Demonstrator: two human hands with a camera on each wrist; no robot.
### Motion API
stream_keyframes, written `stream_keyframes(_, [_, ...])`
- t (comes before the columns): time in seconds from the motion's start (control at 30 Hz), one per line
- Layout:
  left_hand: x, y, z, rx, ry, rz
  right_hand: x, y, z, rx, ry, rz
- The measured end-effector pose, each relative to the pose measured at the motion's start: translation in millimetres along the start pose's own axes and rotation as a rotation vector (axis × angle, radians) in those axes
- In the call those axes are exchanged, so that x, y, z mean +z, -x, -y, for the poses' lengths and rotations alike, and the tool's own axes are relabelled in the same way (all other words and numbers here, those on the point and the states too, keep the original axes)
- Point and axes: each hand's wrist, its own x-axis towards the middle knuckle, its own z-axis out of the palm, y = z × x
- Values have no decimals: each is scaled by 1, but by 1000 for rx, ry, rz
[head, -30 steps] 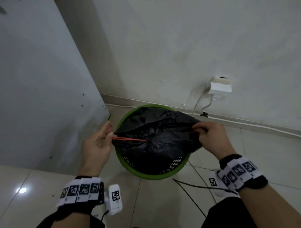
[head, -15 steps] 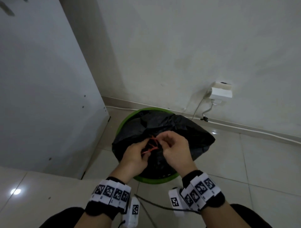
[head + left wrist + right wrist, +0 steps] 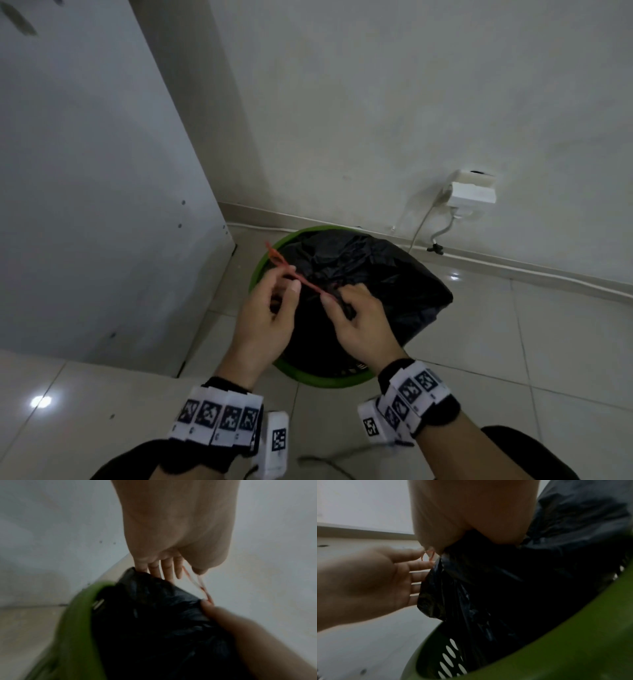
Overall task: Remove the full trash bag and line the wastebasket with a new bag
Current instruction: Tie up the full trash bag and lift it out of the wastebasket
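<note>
Fingers: from the head view, my left hand (image 3: 265, 320) pinches the red tie (image 3: 294, 274); my right hand (image 3: 359, 322) grips the bunched bag (image 3: 376, 270) neck.
Bin (image 3: 325, 380): green rim rings the bag; panel near its left, wall behind, bare tile to its right.
Left wrist: tie (image 3: 202, 586) taut between both hands, fingers (image 3: 169, 568) loosely spread.
Right wrist: bag (image 3: 488, 588) neck in my fist above the slotted rim (image 3: 539, 649).

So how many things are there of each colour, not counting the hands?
Green: 1, the wastebasket.
Black: 1, the trash bag.
Red: 1, the drawstring pulled out from the bag.
White: 1, the wall socket box.
Total: 4.
</note>
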Motion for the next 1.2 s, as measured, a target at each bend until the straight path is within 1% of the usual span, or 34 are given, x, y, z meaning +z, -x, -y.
stream_keyframes(0.03, [0,2,3,54,-66,51,2,-2,1,29,-32,-11])
stream_keyframes(0.07, [3,5,4,60,-59,108,5,-3,1,56,-76,-14])
stream_keyframes(0.1, [9,8,3,34,-28,155,8,-4,4,88,-111,-13])
stream_keyframes(0.17, [23,12,-1,-55,21,184,16,-6,8,178,-206,-64])
stream_keyframes(0.27, [35,13,-1,-231,85,143,24,-2,13,299,-490,-161])
stream_keyframes(0.3, [36,13,-3,-293,141,142,25,-1,14,321,-536,-168])
stream_keyframes(0.33, [35,12,-3,-363,226,142,26,0,14,335,-531,-168])
stream_keyframes(0.37, [34,10,-3,-431,324,150,27,1,12,318,-496,-162])
stream_keyframes(0.43, [32,8,-3,-553,488,143,32,3,10,227,-391,-158])
stream_keyframes(0.5, [31,8,0,-654,551,146,37,5,10,163,-250,-145])
stream_keyframes(0.57, [31,9,-2,-715,602,174,37,2,15,140,-212,-174])
stream_keyframes(0.63, [24,6,-7,-707,677,175,30,-8,12,149,-246,-250])
stream_keyframes(0.67, [16,3,-7,-665,665,111,22,-15,9,172,-265,-294])
stream_keyframes(0.7, [5,-1,-4,-595,595,-2,14,-22,7,197,-281,-331])
stream_keyframes(0.73, [-5,-5,8,-511,488,-145,5,-29,6,221,-300,-358])
stream_keyframes(0.77, [-16,-7,19,-439,343,-271,-3,-34,6,230,-320,-372])
stream_keyframes(0.8, [-26,-6,33,-418,137,-315,-9,-37,7,222,-334,-378])
stream_keyframes(0.83, [-30,-4,47,-455,-50,-271,-13,-40,9,210,-341,-376])
stream_keyframes(0.87, [-27,1,56,-523,-177,-160,-16,-43,13,196,-347,-364])
stream_keyframes(0.9, [-19,7,61,-620,-198,-39,-18,-45,18,177,-351,-348])
stream_keyframes(0.93, [-8,14,60,-710,-131,62,-19,-47,24,157,-354,-329])
stream_keyframes(0.97, [4,20,61,-768,-9,110,-21,-49,28,134,-354,-307])
stream_keyframes(1.0, [13,23,58,-804,120,101,-24,-51,32,110,-353,-283])
stream_keyframes(1.03, [20,25,55,-822,252,61,-27,-53,36,85,-353,-256])
stream_keyframes(1.07, [23,25,48,-828,332,28,-31,-55,39,64,-354,-227])
stream_keyframes(1.13, [23,19,37,-832,445,-26,-35,-56,42,42,-348,-165])
stream_keyframes(1.2, [23,18,30,-822,517,-83,-34,-52,41,53,-328,-106])
